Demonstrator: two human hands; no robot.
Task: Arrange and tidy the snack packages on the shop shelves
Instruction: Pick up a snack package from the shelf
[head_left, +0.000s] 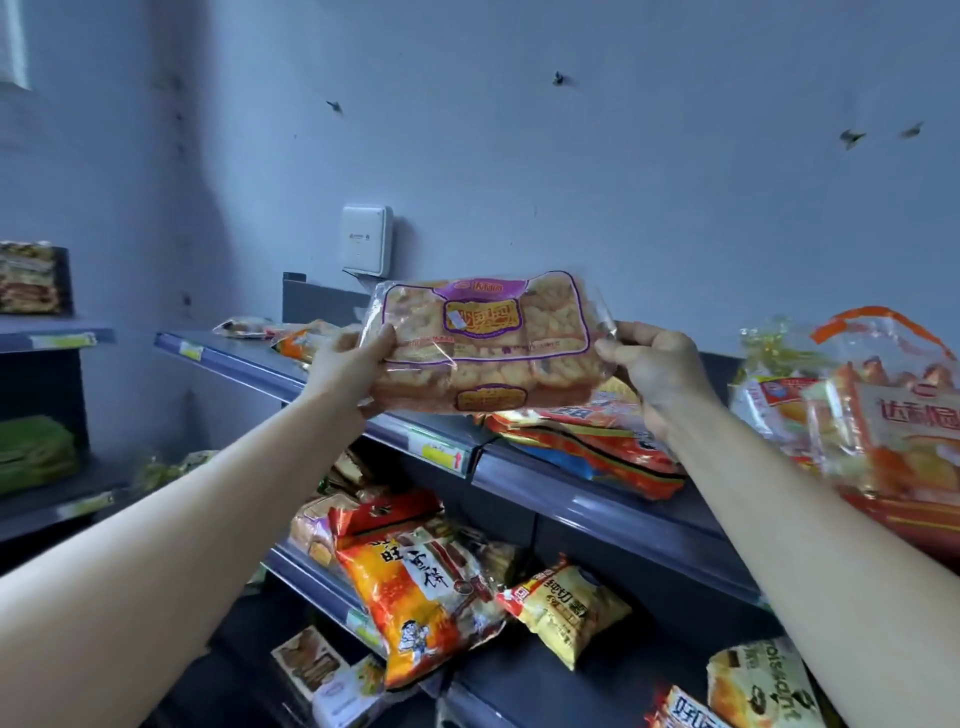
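Head view: hands (353, 358) (649, 371) hold pastry pack (483, 343) crosswise.

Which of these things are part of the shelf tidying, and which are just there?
Part of the job:
- clear bread pack, gripped at its ends by the left hand and right hand
- top shelf
- red-orange packs lying on it
- orange bag and yellow bag on the shelf below

Just there:
- white box on the wall
- dark marks on the wall

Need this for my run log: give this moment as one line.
held: bread pack | left hand: grips its left end | right hand: grips its right end | place: raised before upper shelf
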